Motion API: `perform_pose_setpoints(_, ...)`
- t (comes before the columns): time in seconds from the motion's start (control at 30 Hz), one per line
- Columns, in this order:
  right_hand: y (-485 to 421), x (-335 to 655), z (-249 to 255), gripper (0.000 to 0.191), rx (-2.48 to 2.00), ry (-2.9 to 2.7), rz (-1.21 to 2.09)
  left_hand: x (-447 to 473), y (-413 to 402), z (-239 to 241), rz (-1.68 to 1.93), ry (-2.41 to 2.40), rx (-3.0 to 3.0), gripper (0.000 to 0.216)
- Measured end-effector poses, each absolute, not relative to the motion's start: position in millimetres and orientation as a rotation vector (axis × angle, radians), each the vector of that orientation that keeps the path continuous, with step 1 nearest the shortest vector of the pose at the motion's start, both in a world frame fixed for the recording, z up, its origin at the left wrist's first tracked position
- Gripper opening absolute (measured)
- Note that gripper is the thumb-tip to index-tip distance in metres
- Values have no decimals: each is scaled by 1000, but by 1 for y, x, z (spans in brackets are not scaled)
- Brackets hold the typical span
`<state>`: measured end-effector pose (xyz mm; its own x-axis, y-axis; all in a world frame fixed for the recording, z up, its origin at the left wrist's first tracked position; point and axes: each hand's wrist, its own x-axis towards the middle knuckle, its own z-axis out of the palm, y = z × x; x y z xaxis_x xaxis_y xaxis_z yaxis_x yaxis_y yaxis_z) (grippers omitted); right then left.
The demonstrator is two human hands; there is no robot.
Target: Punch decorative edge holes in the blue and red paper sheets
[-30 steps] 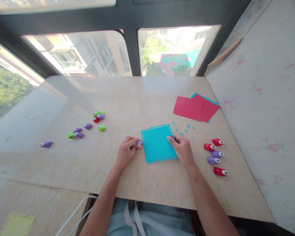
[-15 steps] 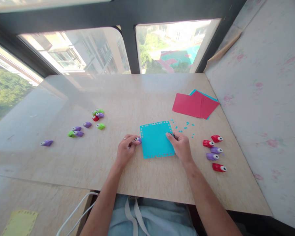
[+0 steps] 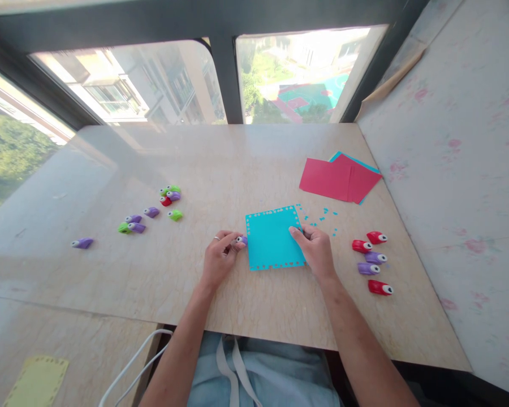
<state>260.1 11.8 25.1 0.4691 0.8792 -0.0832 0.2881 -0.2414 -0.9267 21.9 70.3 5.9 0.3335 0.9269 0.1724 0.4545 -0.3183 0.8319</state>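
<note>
A square sheet of blue paper (image 3: 274,240) lies in front of me, with small punched holes along its top, bottom and left edges. My right hand (image 3: 316,249) grips its right edge, thumb on top and the fingers hidden beneath. At the left edge, my left hand (image 3: 221,257) is closed round a small purple craft punch (image 3: 241,241), which sits right against the paper. Whether the paper is inside the punch's slot I cannot tell. Tiny blue paper cut-outs (image 3: 326,211) are scattered beyond my right hand.
Several purple, green and red punches (image 3: 151,212) are spread on the left. More red and purple punches (image 3: 369,268) stand at the right near the wall. Red paper sheets (image 3: 328,179) overlap blue ones at the back right. A yellow punched sheet (image 3: 38,381) and a white cable (image 3: 129,364) are lower left.
The blue paper has shifted slightly relative to the punch, with a little more of the left edge's holes showing. Both hands keep their holds. The whole view has moved a little.
</note>
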Motion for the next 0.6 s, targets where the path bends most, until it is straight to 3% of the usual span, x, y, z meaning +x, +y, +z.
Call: perform_pose_setpoints(0.6, 11, 260, 25, 39, -1792, -994, 796, 22, 68, 7, 884, 1237, 1921, 22)
